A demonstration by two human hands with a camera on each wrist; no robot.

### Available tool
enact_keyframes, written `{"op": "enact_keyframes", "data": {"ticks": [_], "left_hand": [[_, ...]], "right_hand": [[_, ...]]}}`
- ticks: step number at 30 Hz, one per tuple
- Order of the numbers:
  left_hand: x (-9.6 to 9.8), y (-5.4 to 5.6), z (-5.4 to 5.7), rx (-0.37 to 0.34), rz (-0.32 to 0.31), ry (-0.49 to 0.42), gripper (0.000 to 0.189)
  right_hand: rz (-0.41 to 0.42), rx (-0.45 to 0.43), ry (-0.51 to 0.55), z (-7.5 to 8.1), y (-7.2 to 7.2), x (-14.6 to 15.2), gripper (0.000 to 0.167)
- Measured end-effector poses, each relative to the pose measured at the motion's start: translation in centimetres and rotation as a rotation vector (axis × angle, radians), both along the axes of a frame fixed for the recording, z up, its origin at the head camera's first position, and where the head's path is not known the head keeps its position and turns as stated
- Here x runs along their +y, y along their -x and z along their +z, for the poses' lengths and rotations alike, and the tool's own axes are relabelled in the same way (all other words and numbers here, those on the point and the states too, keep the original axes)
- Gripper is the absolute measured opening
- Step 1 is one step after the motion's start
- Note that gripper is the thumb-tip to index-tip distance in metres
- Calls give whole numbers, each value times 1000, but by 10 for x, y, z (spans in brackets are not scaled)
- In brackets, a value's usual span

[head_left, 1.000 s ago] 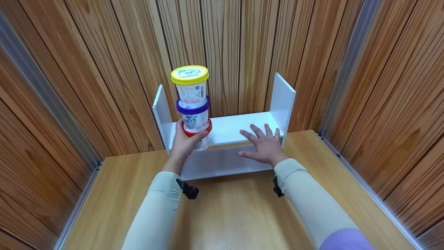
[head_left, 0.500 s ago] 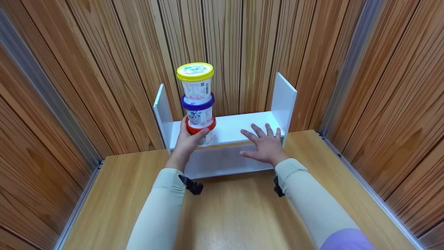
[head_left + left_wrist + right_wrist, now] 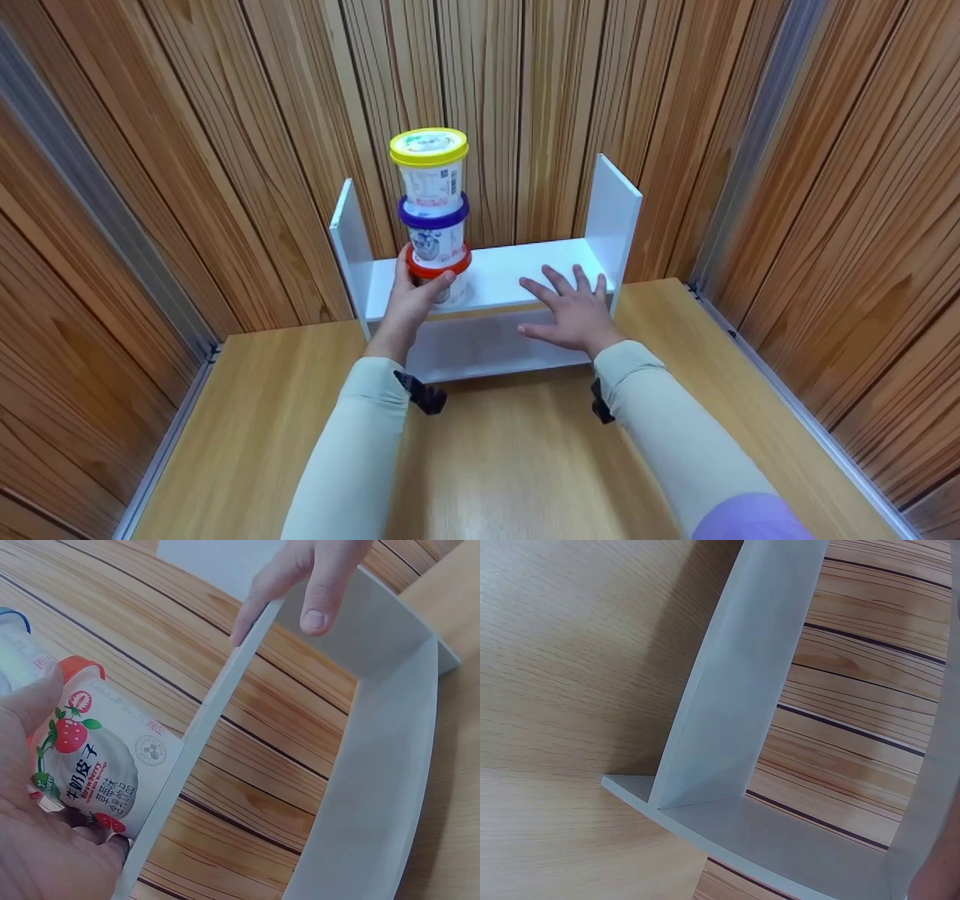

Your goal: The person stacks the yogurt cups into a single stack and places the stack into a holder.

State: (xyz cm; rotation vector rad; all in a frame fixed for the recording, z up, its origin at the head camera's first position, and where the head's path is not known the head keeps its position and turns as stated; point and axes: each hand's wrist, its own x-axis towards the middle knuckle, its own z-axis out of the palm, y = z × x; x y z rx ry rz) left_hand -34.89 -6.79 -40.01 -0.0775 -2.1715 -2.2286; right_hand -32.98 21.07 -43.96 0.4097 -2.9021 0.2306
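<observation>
Three lidded yogurt cups stand stacked in the head view: a yellow-lidded cup (image 3: pixel 433 182) on top, a purple-lidded cup (image 3: pixel 433 244) in the middle and a red-lidded cup (image 3: pixel 97 750) at the bottom. My left hand (image 3: pixel 405 309) grips the bottom cup, thumb at its front. Strawberry pictures show on that cup in the left wrist view, where its base meets the upper board of a white shelf (image 3: pixel 517 274). Fingers spread, my right hand (image 3: pixel 574 315) rests on the right front of that board; only a sliver of it shows in the right wrist view.
The shelf has a left side panel (image 3: pixel 351 244), a right side panel (image 3: pixel 611 217) and a lower board (image 3: pixel 735 667). It stands on a wooden table (image 3: pixel 495 465) against a wood-plank wall (image 3: pixel 487 112). Plank walls also close both sides.
My left hand and the cup stack have shifted rightward and farther back over the upper board. The right hand has stayed where it was.
</observation>
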Motion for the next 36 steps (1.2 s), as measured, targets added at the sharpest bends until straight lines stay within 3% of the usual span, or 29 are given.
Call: {"op": "enact_keyframes", "data": {"ticks": [18, 36], "left_hand": [[17, 4, 8, -22, -11, 70, 105], [30, 10, 9, -36, -47, 65, 100]], "right_hand": [[-12, -11, -8, 3, -4, 4, 88], [-25, -23, -2, -3, -1, -1, 89]]}}
